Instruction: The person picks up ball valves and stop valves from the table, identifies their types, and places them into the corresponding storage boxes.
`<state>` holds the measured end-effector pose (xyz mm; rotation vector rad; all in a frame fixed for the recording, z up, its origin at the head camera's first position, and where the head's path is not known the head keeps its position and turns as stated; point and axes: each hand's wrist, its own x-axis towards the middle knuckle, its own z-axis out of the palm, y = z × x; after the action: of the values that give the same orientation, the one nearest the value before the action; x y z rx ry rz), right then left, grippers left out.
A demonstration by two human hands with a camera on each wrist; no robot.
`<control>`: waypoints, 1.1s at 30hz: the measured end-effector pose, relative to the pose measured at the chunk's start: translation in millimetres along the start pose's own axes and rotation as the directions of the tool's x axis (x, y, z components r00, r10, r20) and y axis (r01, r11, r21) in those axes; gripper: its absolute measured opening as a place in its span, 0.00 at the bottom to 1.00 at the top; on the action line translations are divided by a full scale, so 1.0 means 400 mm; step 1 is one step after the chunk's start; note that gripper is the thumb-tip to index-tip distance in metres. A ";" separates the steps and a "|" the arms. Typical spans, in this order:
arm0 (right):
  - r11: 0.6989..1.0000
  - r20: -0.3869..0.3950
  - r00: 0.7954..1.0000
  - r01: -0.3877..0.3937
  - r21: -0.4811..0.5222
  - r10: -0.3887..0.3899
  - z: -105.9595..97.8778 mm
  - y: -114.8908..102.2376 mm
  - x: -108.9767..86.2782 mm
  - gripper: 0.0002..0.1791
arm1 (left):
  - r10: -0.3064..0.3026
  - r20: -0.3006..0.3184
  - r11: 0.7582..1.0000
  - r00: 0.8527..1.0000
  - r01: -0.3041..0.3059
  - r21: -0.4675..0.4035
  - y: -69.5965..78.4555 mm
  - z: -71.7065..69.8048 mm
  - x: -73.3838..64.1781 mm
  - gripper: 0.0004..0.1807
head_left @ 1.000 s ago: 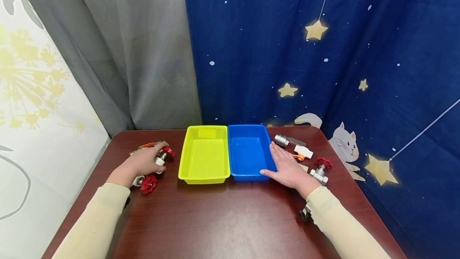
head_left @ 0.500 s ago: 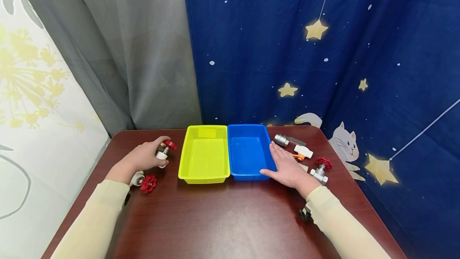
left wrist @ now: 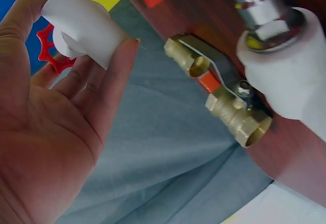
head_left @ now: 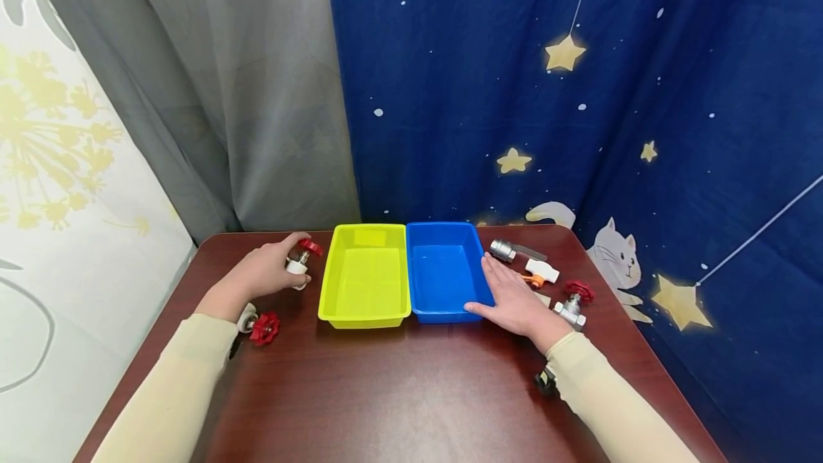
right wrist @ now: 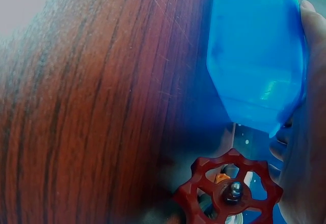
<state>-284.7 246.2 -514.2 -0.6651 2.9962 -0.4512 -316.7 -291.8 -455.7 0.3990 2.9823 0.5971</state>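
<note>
My left hand [head_left: 262, 270] grips a white plastic valve [head_left: 298, 268] with a red handwheel, just left of the yellow tray [head_left: 326, 284]. Fingers and thumb pinch the two ends of its white pipe body in the left wrist view, and the red handwheel [left wrist: 47, 51] shows behind. My right hand [head_left: 514, 300] lies with straight fingers along the right wall of the blue tray [head_left: 481, 263], thumb at its near corner. Close to that hand, a steel valve [head_left: 569, 311] with a red handwheel stands on the table.
A second white valve [head_left: 247, 318] with a red handwheel lies beside the left wrist. Brass valves [left wrist: 224, 91] sit on the table beyond the left hand. Behind the right hand are a steel lever valve [head_left: 504, 250] and a white valve [head_left: 543, 271] with an orange handle.
My left hand has taken the white valve in its grip and moved it slightly right and away, closer to the yellow tray. The right hand has stayed in place.
</note>
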 end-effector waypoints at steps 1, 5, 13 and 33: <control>1.000 0.000 1.000 0.001 0.001 -0.001 -0.001 -0.001 0.000 0.66 | -0.003 -0.001 1.000 1.000 0.003 0.003 0.005 -0.002 0.002 0.50; 1.000 -0.003 1.000 0.003 -0.001 -0.003 -0.001 -0.001 0.000 0.66 | 0.002 -0.007 1.000 1.000 -0.002 0.020 0.020 -0.006 0.013 0.49; 1.000 -0.007 1.000 0.012 -0.007 -0.012 0.000 0.002 0.002 0.66 | 0.024 -0.035 0.999 0.999 -0.023 0.030 0.058 -0.010 0.031 0.48; 1.000 -0.007 1.000 0.014 -0.005 -0.014 0.003 0.005 0.001 0.67 | 0.023 -0.056 0.999 0.998 -0.024 -0.028 0.167 -0.001 0.089 0.46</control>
<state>-285.9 247.5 -515.9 -0.6870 3.0017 -0.4476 -335.2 -222.8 -430.2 0.4225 3.0221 0.6637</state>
